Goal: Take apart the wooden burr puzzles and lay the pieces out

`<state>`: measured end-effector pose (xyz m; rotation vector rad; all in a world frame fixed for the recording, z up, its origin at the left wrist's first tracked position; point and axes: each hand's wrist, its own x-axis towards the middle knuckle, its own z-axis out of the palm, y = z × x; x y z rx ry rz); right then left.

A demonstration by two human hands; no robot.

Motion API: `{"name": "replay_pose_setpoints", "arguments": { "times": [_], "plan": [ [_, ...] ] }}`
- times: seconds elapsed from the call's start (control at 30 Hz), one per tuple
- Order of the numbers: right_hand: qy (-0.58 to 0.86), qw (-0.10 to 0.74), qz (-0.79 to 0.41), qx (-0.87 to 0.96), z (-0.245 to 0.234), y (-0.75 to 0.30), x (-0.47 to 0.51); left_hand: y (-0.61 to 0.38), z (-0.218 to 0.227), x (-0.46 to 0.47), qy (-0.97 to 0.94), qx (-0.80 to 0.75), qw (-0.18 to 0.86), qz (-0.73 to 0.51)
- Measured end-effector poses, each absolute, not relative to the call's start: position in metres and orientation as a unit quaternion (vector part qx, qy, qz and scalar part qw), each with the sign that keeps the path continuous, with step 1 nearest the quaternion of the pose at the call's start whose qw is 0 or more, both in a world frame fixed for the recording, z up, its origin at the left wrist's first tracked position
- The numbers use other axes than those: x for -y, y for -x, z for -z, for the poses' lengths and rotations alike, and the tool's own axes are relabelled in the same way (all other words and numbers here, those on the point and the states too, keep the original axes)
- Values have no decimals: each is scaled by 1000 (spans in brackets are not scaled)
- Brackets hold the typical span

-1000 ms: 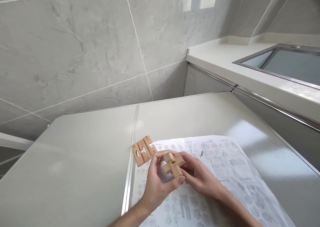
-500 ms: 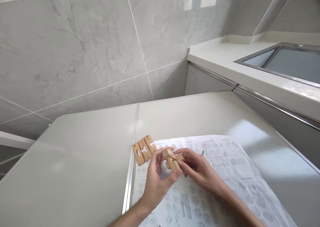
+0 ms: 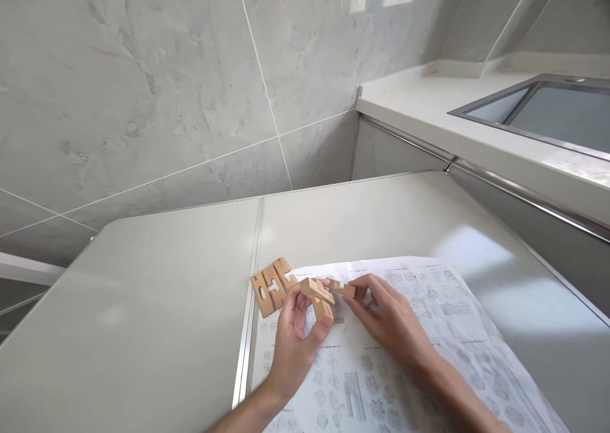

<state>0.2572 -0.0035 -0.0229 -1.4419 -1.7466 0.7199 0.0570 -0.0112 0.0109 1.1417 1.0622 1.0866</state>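
My left hand (image 3: 298, 334) grips a small cluster of interlocked wooden puzzle pieces (image 3: 317, 296), thumb on its near end and fingers behind it. Between the thumb and fingertips of my right hand (image 3: 384, 309) is a notched wooden puzzle piece (image 3: 347, 289), its left end close beside the cluster. Whether the two touch I cannot tell. Left of my left hand lie flat wooden pieces with cut-outs (image 3: 271, 287), side by side; one is marked 2. Both hands are above a printed paper sheet (image 3: 352, 357) covered in small diagrams.
The sheet lies on a pale table (image 3: 181, 306) with a metal-edged seam (image 3: 248, 331) left of the paper. A grey tiled wall (image 3: 166, 89) rises behind. At the right stands a white counter (image 3: 405, 99) with a sink (image 3: 548, 112).
My right hand has drawn a notched piece rightward, out from the cluster. The left hand has shifted slightly left with the rest of the wooden pieces.
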Motion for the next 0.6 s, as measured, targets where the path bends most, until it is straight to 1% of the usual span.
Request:
{"name": "replay_pose_setpoints", "arguments": {
  "times": [0.1, 0.23, 0.33, 0.47, 0.6],
  "plan": [
    [538, 378, -229, 718, 30, -254, 3, -58, -12, 11, -492, -459, 587, -450],
    [525, 357, -206, 745, 35, -251, 4, -58, -11, 10, -493, -458, 602, -430],
    [518, 363, -207, 746, 35, -250, 5, -58, -13, 10, -502, -452, 607, -418],
    [491, 400, -218, 742, 31, -249, 8, -59, -16, 9, -517, -441, 617, -398],
    [460, 398, -230, 760, 23, -248, 11, -59, -15, 10, -548, -434, 609, -375]
  ]
}}
